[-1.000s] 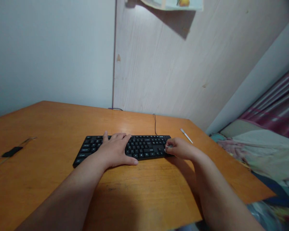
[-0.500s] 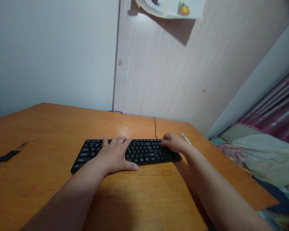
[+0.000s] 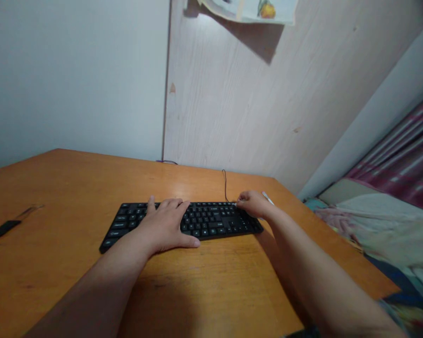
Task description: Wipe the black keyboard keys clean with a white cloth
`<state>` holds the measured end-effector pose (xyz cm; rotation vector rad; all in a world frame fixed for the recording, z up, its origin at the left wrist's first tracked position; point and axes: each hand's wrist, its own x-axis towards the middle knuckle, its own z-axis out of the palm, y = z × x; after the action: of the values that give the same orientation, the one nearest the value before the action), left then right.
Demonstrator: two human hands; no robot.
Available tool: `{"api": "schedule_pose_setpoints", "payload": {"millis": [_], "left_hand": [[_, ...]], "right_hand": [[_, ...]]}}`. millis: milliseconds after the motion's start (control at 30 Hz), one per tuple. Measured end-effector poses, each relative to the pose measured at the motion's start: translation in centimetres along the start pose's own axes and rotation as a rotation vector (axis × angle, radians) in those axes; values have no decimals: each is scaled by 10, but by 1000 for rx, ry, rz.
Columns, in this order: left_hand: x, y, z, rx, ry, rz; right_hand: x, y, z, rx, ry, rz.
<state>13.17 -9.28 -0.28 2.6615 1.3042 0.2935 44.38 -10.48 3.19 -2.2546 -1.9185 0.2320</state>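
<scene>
A black keyboard lies across the desk, its far edge toward the wall. Spread flat over its left half is my left hand, the thumb resting beyond the near edge. At the far right corner, my right hand has its fingers pinched together above the keys. A tiny whitish bit shows at those fingertips, too small to name. The right hand covers some keys at that corner.
A thin cable runs from the keyboard's back toward the wall. Beyond my right wrist lies a white stick-like tool, partly hidden. A black strip with cords is at far left. The orange-brown desk meets the wall; bedding lies right.
My right hand has moved from the keyboard's near right part to its far right corner, staying pinched. The left hand keeps its place on the keys. The view has shifted slightly.
</scene>
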Motion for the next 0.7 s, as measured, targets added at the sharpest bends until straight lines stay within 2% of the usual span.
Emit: {"api": "schedule_pose_setpoints", "payload": {"millis": [167, 500, 600, 700], "left_hand": [[1, -2, 1, 2, 1, 8], [3, 1, -1, 25, -15, -16], [3, 0, -1, 19, -11, -16], [3, -2, 0, 13, -12, -17]], "right_hand": [[-19, 7, 2, 23, 2, -29], [-65, 26, 3, 135, -111, -88], [-71, 34, 2, 195, -158, -75], [-68, 40, 2, 200, -121, -39]]}}
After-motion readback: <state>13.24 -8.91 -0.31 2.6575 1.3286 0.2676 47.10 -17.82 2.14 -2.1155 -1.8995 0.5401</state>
